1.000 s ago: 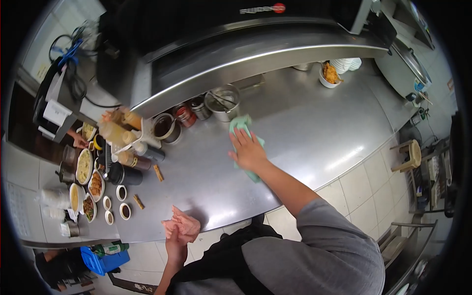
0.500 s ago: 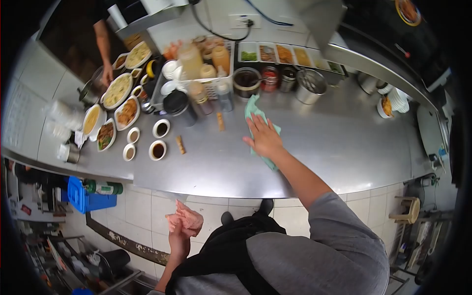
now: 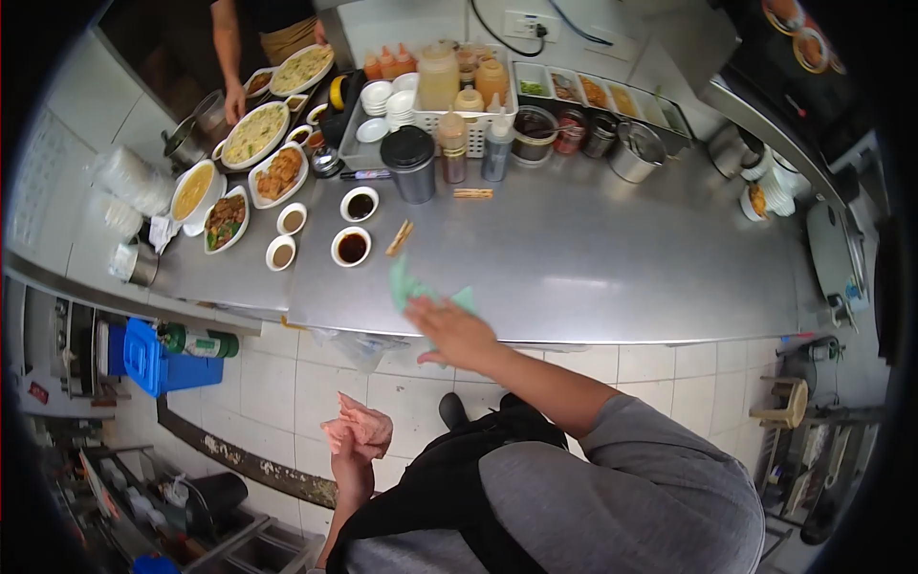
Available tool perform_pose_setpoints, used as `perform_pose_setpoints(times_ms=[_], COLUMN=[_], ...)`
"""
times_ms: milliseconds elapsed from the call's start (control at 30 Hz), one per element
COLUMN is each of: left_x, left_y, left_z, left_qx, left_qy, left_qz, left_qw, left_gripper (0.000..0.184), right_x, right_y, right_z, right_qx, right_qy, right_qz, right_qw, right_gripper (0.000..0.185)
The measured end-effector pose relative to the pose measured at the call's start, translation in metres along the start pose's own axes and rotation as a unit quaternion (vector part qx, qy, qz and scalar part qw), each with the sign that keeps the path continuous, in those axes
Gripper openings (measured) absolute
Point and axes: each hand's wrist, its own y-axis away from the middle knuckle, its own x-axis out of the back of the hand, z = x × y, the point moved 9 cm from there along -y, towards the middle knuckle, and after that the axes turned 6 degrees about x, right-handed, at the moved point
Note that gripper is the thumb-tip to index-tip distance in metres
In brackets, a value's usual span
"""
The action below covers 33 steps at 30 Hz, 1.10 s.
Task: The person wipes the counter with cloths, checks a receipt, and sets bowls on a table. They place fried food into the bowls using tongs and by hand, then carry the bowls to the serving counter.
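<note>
My right hand [image 3: 454, 335] presses a light green cloth [image 3: 406, 280] against the front edge of the steel counter [image 3: 612, 277]; hand and cloth are slightly blurred. Low beside my body, my left hand [image 3: 353, 475] is closed around a crumpled pink cloth [image 3: 360, 427], away from the counter. Just beyond the green cloth lies a small wooden piece like a clothespin [image 3: 400, 237], and a second similar piece [image 3: 473, 193] lies farther back. Two small bowls of dark sauce, one nearer [image 3: 352, 247] and one farther [image 3: 360, 204], stand left of the green cloth.
Dishes of food, including a noodle platter [image 3: 255, 135], crowd the counter's left end, where another person's hand [image 3: 234, 103] reaches in. A lidded grey container [image 3: 411, 165], a basket of sauce bottles [image 3: 439, 78] and a metal pot [image 3: 638, 153] line the back.
My right hand has swept the green cloth left and toward the counter's front edge. Both wooden pieces lie at different angles. My view has shifted; my left hand still grips the pink cloth.
</note>
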Motion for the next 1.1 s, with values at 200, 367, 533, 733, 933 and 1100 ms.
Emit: perform_pose_setpoints(times_ms=[200,367,533,733,933,1100], left_x=[-0.052,-0.135,-0.253,-0.348,-0.445,-0.520], left_y=[-0.050,-0.077,-0.076,-0.076,0.001,0.056], left_z=[0.017,0.042,0.017,-0.109,-0.171,-0.200], left_qx=[-0.017,-0.136,-0.203,-0.234,-0.495,-0.505], left_qy=[-0.040,-0.141,-0.278,-0.347,-0.517,-0.520], left_qz=[-0.080,-0.075,-0.101,-0.167,0.006,0.089], left_qw=[0.996,0.978,0.933,0.893,0.699,0.683], left_gripper=[0.047,0.044,0.048,0.043,0.046,0.037], right_x=[-0.001,0.090,0.105,0.089,0.203,0.269], right_y=[0.106,0.246,0.236,0.280,0.622,0.854], right_z=[0.013,0.061,0.096,0.148,0.296,0.375], right_qx=[-0.115,-0.396,-0.371,-0.244,-0.529,-0.696], right_qy=[-0.253,-0.383,0.017,0.012,0.106,0.143], right_qz=[-0.003,0.316,0.153,0.136,0.158,0.199], right_qw=[0.961,0.773,0.916,0.960,0.827,0.675], right_gripper=[0.041,0.044,0.052,0.062,0.063,0.071])
